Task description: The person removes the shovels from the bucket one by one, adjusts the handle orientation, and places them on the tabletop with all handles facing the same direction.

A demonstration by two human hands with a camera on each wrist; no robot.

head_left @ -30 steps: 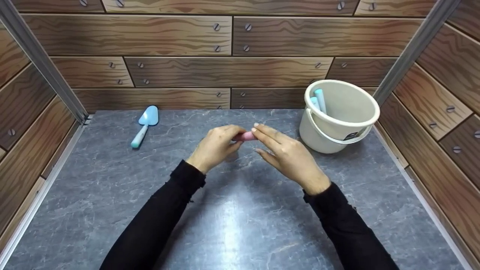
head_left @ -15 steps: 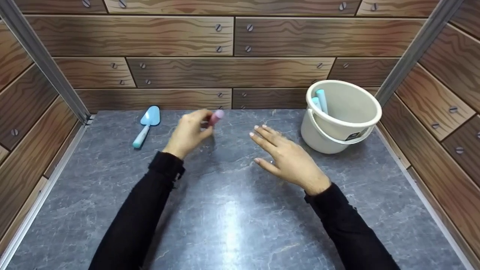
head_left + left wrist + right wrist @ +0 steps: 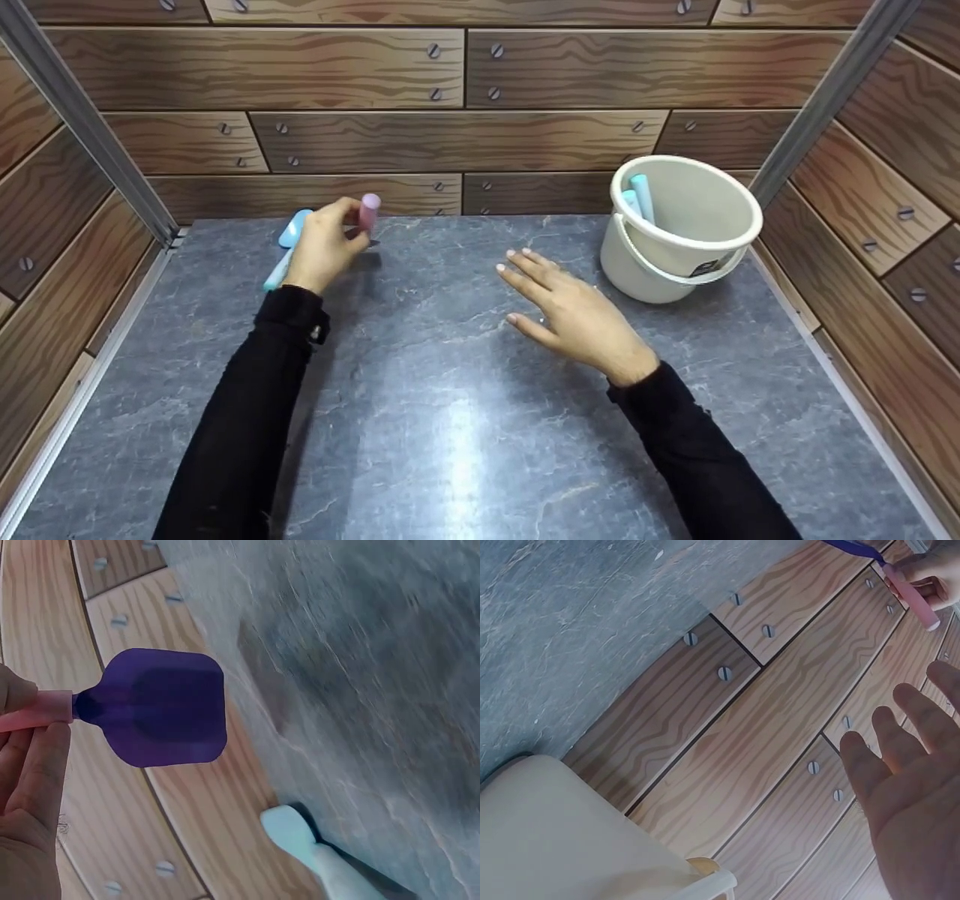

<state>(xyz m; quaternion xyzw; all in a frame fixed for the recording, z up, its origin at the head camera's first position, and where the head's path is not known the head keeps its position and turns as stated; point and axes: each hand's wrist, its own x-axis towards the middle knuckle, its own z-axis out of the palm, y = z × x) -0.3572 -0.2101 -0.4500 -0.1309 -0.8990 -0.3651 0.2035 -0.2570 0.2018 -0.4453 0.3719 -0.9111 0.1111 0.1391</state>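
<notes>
A shovel with a purple blade (image 3: 169, 706) and a pink handle (image 3: 368, 213) is gripped by its handle in the left hand (image 3: 322, 244), above the table at the back left. The left wrist view shows fingers and thumb round the handle, the blade off the table. Partly behind that hand lies a blue trowel (image 3: 278, 271) with a light blade; the left wrist view has it at the bottom (image 3: 291, 834). The right hand (image 3: 581, 319) hovers or rests over the middle right of the table, fingers spread, holding nothing.
A cream bucket (image 3: 649, 274) stands at the back right, its handle hanging at the front, with light blue handles (image 3: 642, 198) sticking up inside. Wood-patterned walls (image 3: 360, 142) enclose the grey table (image 3: 420, 360) at the back and both sides.
The left hand has carried the pink-handled shovel left, away from the right hand, and over part of the blue trowel. The right hand's fingers have spread and no longer meet the handle.
</notes>
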